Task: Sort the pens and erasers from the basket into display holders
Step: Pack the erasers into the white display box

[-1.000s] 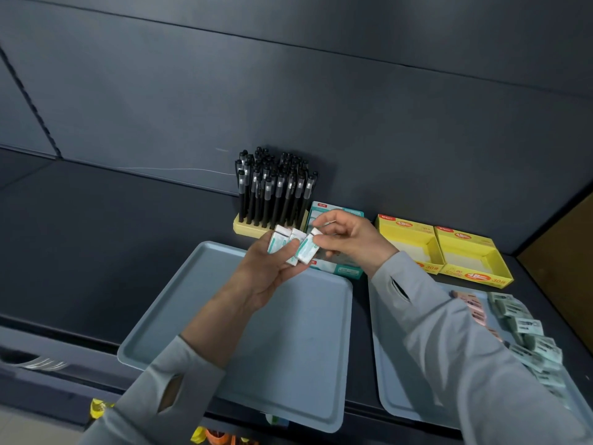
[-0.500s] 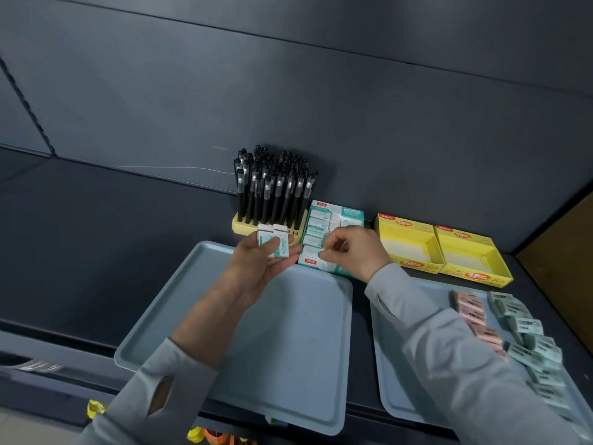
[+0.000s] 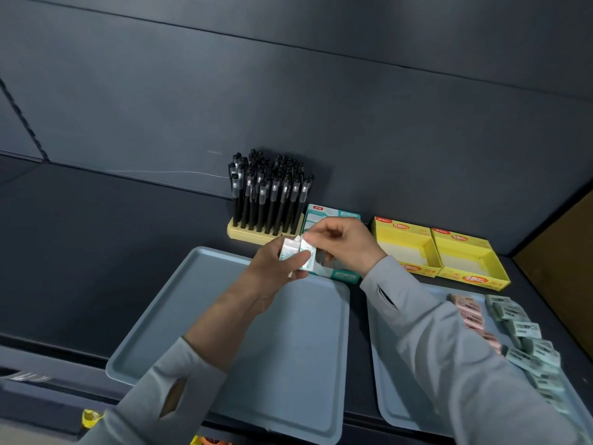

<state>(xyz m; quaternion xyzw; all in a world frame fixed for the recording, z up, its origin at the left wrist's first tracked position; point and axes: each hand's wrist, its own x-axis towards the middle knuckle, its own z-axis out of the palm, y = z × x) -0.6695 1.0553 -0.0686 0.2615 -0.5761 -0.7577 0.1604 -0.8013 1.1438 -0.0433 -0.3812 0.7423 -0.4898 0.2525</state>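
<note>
My left hand (image 3: 275,268) grips a small stack of white and teal erasers (image 3: 290,248) above the far edge of the left grey tray (image 3: 221,319). My right hand (image 3: 341,242) pinches one eraser (image 3: 308,256) at the right side of that stack. Both hands hover just in front of the teal eraser display box (image 3: 333,215), which they partly hide. Black pens (image 3: 268,191) stand upright in a cream holder (image 3: 248,234) left of the box. Two yellow display boxes (image 3: 436,252) sit to its right.
A second grey tray (image 3: 385,374) on the right holds rows of pink erasers (image 3: 471,313) and green erasers (image 3: 526,338), partly hidden by my right sleeve. A dark back wall stands close behind the holders. The shelf's front edge runs below the trays.
My right hand left the teal box, where it set an eraser down, and came back to the stack in my left hand. It now pinches another eraser there.
</note>
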